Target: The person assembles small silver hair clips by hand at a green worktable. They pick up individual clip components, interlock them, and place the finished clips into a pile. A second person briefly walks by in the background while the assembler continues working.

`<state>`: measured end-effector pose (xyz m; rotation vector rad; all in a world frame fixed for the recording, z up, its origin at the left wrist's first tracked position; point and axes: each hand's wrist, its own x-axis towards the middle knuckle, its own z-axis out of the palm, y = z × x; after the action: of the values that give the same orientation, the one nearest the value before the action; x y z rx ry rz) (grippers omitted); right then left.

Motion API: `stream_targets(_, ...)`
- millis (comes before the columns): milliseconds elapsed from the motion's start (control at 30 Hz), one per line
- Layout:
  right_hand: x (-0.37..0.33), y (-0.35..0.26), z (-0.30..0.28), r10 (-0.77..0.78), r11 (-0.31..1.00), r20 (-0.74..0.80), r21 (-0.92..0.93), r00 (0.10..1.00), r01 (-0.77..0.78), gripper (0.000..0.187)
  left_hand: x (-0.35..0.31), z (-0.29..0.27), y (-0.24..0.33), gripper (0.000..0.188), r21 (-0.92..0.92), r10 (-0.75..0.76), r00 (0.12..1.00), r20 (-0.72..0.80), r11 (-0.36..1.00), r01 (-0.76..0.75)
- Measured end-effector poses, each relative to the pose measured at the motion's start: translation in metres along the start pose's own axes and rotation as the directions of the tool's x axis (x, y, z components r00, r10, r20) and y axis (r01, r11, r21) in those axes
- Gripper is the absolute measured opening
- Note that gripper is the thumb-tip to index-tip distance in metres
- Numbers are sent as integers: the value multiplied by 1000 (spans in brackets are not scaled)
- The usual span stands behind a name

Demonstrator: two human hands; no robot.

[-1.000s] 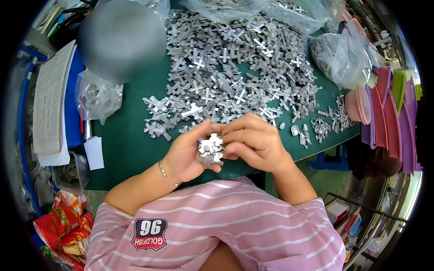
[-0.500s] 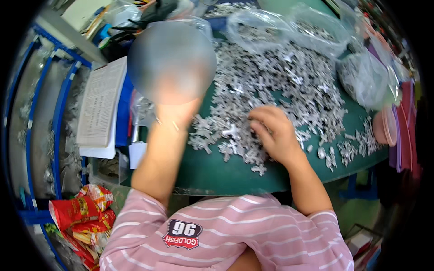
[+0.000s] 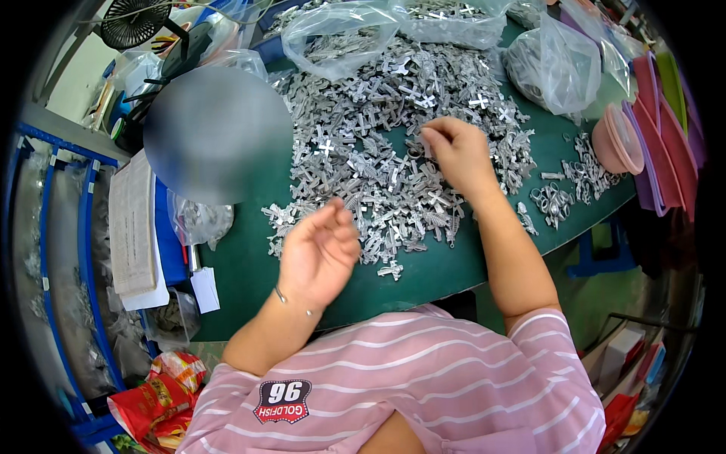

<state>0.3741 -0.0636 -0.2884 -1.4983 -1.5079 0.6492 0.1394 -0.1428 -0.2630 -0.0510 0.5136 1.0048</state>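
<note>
A wide heap of small silver metal pieces (image 3: 363,178), several of them cross-shaped, covers much of the green table (image 3: 340,291). My left hand (image 3: 321,253) is palm up at the heap's near left edge, fingers loosely curled and nothing seen in it. Over the right part of the heap, my right hand (image 3: 461,159) reaches down with thumb and fingertips pinched together among the pieces. Whatever lies between those fingertips is too small to make out. One loose metal piece (image 3: 390,270) lies apart near the front.
Clear plastic bags (image 3: 556,68) of metal pieces stand along the back. To the right are a pink bowl (image 3: 616,140), a small cluster of ring-like pieces (image 3: 552,203) and upright coloured trays (image 3: 665,129). Papers (image 3: 136,227) lie left. A round blur hides the upper left table.
My left hand has come back from the upper left toward my body and turned palm up. My right hand stays at the heap, fingers now pinched. The whole view has shifted.
</note>
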Motion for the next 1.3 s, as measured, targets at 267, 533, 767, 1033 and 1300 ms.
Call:
stream_targets(267, -54, -40, -14, -242, 962, 461, 231, 854, 148, 14, -12, -5, -42, 35, 67, -348, 937, -24, 935, 349)
stream_targets(533, -53, 0, -10, -150, 940, 56, -301, 987, 160, 11, -13, -20, -43, 35, 109, -352, 932, 83, 933, 342)
stream_targets(767, -46, -3, -26, 329, 783, 123, 519, 936, -343, 11, -19, -11, -47, 35, 249, -202, 978, 48, 951, 184)
stream_targets(1033, -71, -24, -27, 206, 800, 14, 573, 978, -177, 9, -17, -7, -48, 36, 306, -116, 993, -32, 944, 121)
stream_targets(1300, -77, -25, -10, -488, 824, 115, -266, 865, 500, 15, -19, -16, -41, 33, 130, -296, 955, -32, 946, 298)
